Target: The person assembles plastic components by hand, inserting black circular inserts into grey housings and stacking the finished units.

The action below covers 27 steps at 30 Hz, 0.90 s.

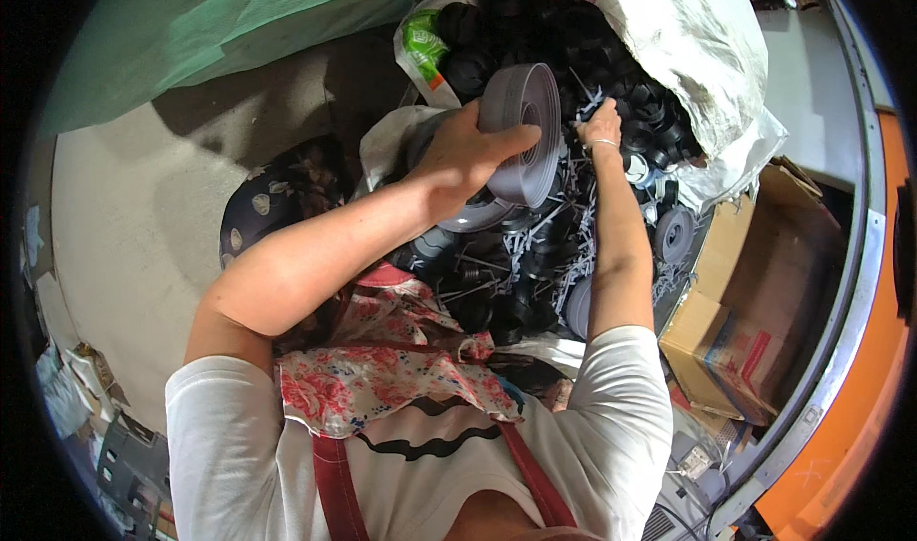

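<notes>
My left hand [460, 154] grips a round, see-through grey plastic piece [497, 173] with ringed steps, like a shallow dish or lid, tilted on its edge. Its thumb lies across the piece's face. Farther right, my right hand [600, 124] is closed at a cluster of thin grey plastic sticks [590, 102]; what its fingers hold is mostly hidden. Under both hands spreads a heap of black round plastic parts [564, 40] mixed with branching grey sticks [573, 221]. A grey ringed disc [674, 234] lies at the heap's right side.
A white woven sack [683, 35] surrounds the heap's far right side. To the right stands an open cardboard box [712, 321], beside a metal frame edge [841, 340] and an orange panel [850, 426]. Pale green sheeting [210, 35] hangs at the far left above the concrete floor [124, 226].
</notes>
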Available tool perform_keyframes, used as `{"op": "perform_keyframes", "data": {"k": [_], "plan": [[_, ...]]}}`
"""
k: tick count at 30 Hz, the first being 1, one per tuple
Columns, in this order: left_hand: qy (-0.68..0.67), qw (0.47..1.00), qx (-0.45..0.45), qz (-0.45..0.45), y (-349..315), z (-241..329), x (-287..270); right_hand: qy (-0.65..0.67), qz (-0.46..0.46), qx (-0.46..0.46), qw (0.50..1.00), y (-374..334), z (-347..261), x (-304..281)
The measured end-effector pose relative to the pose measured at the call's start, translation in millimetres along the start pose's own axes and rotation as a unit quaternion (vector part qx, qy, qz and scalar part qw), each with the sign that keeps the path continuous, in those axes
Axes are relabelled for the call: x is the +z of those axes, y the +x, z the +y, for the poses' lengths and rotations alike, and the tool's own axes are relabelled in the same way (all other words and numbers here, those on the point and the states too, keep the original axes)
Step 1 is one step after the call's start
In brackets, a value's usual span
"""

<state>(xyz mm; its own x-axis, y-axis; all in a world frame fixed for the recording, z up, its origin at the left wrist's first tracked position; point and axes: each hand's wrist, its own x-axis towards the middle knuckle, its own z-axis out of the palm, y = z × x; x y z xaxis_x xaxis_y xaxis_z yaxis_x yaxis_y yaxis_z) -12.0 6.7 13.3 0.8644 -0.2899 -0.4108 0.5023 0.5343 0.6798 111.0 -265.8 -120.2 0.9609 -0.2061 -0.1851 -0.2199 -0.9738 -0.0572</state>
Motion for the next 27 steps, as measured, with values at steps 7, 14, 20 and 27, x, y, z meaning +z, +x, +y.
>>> {"op": "perform_keyframes", "data": {"k": [7, 14, 20, 27], "plan": [[0.102, 0.991, 0.069, -0.051, 7, -15, 6, 0.285, 0.143, -0.068, 0.945, -58, 31, -72], [-0.084, 0.972, -0.052, -0.214, -9, -22, 26, 0.35, 0.042, -0.135, 0.926, -183, -26, -144], [-0.007, 0.963, -0.069, -0.261, -23, -22, 20, 0.126, 0.013, -0.249, 0.96, -229, -32, -174], [-0.029, 0.937, -0.152, -0.312, -28, -23, 18, 0.078, -0.023, -0.337, 0.938, -253, -29, -182]]}}
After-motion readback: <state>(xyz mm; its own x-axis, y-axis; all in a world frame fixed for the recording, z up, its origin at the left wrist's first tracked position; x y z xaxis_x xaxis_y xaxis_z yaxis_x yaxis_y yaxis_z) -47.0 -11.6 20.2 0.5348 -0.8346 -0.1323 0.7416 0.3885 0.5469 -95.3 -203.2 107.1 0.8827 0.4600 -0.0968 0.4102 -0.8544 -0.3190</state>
